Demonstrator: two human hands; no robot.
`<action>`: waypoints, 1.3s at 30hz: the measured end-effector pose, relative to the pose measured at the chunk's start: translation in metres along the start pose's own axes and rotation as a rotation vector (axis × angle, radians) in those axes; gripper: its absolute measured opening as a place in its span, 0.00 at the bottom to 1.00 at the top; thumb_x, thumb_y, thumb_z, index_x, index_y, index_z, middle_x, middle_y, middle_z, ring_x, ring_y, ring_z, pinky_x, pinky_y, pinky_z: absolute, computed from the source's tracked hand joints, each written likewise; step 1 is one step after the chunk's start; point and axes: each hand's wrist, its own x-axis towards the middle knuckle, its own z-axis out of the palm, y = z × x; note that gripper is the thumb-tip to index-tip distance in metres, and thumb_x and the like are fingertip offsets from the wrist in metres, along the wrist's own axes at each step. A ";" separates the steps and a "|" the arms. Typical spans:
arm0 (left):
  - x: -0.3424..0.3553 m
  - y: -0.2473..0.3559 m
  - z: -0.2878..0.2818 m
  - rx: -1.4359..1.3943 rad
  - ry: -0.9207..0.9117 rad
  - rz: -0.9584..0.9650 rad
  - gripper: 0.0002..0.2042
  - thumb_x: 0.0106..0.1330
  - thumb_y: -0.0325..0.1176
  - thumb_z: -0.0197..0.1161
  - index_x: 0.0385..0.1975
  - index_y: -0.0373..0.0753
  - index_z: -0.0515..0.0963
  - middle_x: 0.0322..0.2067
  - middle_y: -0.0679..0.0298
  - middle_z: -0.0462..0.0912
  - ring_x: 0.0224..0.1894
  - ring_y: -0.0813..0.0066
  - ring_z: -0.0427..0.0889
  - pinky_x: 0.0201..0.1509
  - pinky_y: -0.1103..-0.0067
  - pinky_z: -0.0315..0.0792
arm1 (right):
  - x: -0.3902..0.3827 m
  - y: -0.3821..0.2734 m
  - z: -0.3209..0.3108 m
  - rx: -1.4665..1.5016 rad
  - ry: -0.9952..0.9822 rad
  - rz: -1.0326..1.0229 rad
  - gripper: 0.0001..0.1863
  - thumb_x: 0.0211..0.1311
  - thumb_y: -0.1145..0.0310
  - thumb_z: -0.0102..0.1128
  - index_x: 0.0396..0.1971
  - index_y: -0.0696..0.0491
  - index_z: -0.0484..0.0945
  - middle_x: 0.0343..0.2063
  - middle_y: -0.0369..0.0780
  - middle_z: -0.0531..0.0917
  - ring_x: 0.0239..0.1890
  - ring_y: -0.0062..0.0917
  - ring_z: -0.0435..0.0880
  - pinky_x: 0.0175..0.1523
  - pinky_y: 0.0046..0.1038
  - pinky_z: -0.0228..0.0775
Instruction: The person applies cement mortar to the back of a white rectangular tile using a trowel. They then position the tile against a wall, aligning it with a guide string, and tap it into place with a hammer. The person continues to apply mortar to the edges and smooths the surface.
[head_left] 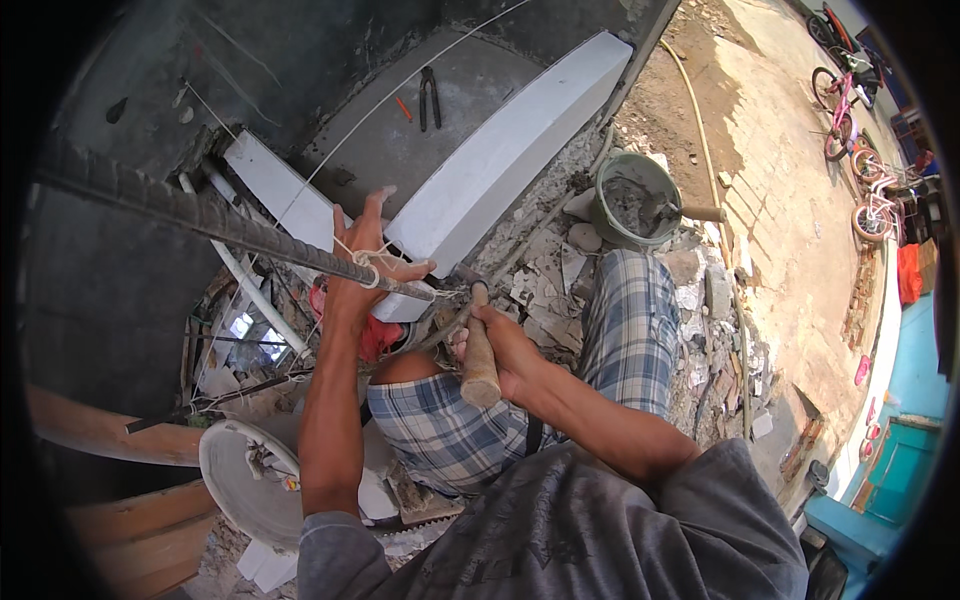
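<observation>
My left hand (365,255), fingers spread, rests at the junction of two white blocks, one long and angled up to the right (510,140), the other lying at left (280,188). A ribbed steel bar (210,215) with string tied round it crosses in front of that hand. My right hand (505,350) grips the wooden handle of a hammer (479,375), its metal head near the lower end of the long block.
A mortar bucket (635,190) with a trowel stands right, among rubble (545,290). Pliers (430,100) lie on the concrete floor (370,130) beyond. A white pipe (250,280), hose (695,110), pale bucket (240,480) and wooden boards (120,430) surround me. Bicycles (845,110) stand far right.
</observation>
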 end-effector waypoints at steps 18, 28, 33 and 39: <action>-0.006 -0.009 -0.002 -0.036 0.011 -0.093 0.61 0.33 0.56 0.87 0.72 0.39 0.63 0.54 0.43 0.85 0.62 0.46 0.83 0.84 0.44 0.36 | -0.040 -0.013 -0.027 -0.336 0.004 0.052 0.13 0.82 0.53 0.51 0.48 0.47 0.69 0.28 0.34 0.78 0.23 0.20 0.77 0.25 0.23 0.75; -0.017 -0.019 0.003 0.137 0.105 -0.111 0.74 0.29 0.75 0.83 0.78 0.37 0.58 0.57 0.48 0.84 0.69 0.49 0.76 0.81 0.37 0.29 | -0.140 -0.062 -0.046 -1.426 0.049 -0.669 0.20 0.80 0.63 0.54 0.62 0.59 0.68 0.26 0.45 0.85 0.25 0.33 0.90 0.30 0.36 0.79; -0.015 -0.016 0.003 0.078 0.027 -0.221 0.78 0.23 0.74 0.84 0.79 0.37 0.56 0.54 0.51 0.86 0.68 0.50 0.76 0.80 0.36 0.30 | -0.110 -0.072 -0.042 -1.699 0.065 -0.970 0.21 0.78 0.64 0.57 0.62 0.59 0.69 0.28 0.53 0.85 0.29 0.52 0.88 0.33 0.47 0.79; -0.013 -0.009 -0.004 0.090 0.038 -0.200 0.80 0.19 0.69 0.87 0.81 0.42 0.54 0.62 0.49 0.81 0.74 0.48 0.70 0.80 0.36 0.31 | -0.099 -0.088 -0.012 -1.892 0.027 -1.063 0.21 0.76 0.64 0.58 0.60 0.59 0.70 0.33 0.55 0.86 0.29 0.56 0.87 0.32 0.52 0.79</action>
